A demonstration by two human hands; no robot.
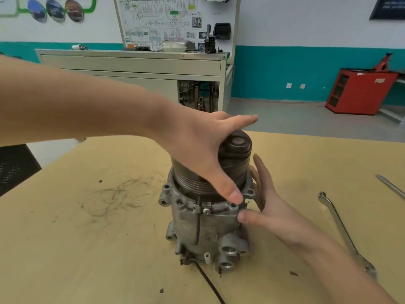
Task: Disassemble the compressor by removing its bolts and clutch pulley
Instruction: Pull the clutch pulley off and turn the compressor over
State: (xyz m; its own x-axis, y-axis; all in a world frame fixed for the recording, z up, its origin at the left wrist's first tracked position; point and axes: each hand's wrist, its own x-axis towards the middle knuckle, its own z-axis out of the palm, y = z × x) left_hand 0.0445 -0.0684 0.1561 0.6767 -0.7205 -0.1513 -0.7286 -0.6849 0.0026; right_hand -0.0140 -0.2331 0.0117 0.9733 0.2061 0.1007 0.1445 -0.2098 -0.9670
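Observation:
A grey metal compressor (pixel 203 229) stands upright on the tan table (pixel 98 238), its dark grooved clutch pulley (pixel 235 159) on top. My left hand (pixel 197 150) reaches across from the left and spans the pulley, thumb down at the flange by an empty bolt hole, forefinger stretched over the top. My right hand (pixel 269 207) lies against the compressor's right side with straight fingers, thumb tip touching the housing edge. A black wire (pixel 210 281) runs from the base toward me. The pulley's far side is hidden by my left hand.
A silver wrench (pixel 341 229) lies on the table to the right of my right forearm. A flat metal bar (pixel 392 187) lies at the right edge. Behind the table stand a cream workbench (pixel 131 64) with a wiring board and a red cabinet (pixel 359 91).

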